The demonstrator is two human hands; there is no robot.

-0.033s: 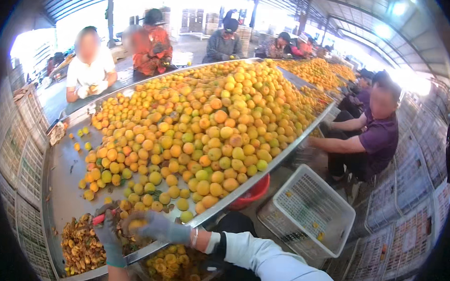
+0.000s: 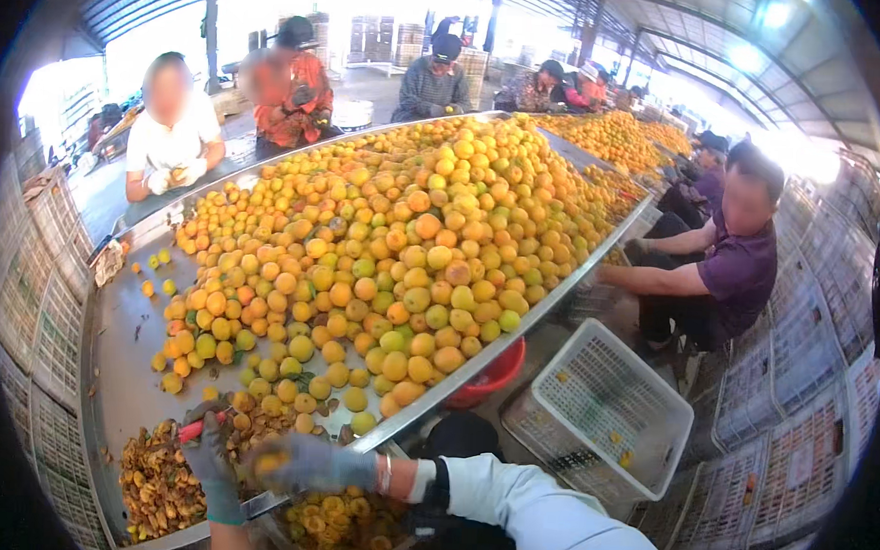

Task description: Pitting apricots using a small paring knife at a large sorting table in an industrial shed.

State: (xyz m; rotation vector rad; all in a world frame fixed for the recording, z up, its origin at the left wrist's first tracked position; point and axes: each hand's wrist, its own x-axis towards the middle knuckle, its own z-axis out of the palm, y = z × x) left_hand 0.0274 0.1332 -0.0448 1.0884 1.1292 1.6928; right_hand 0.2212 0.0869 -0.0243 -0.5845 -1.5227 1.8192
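My left hand (image 2: 214,466), in a grey glove, is closed around a red-handled tool (image 2: 202,426); its working end cannot be made out. Beside it, over the table's near rim, my gloved right hand (image 2: 312,463) is smeared by motion, with an orange-yellow apricot (image 2: 271,460) at its fingers. Brown pits and scraps (image 2: 156,483) lie heaped left of my left hand. Under the rim, below my right hand, opened apricots (image 2: 344,519) fill a container. A large mound of whole apricots (image 2: 392,264) covers the metal table (image 2: 117,361) beyond my hands.
A white plastic crate (image 2: 610,412) stands right of the table, near a red basin (image 2: 490,374). A person in purple (image 2: 741,256) sits at the right side. Other people, one in white (image 2: 174,130), work along the far side. Stacked crates (image 2: 784,423) line both sides.
My right hand has moved slightly down, nearer the table rim, with the apricot. My left hand stays almost in place with the red-handled tool.
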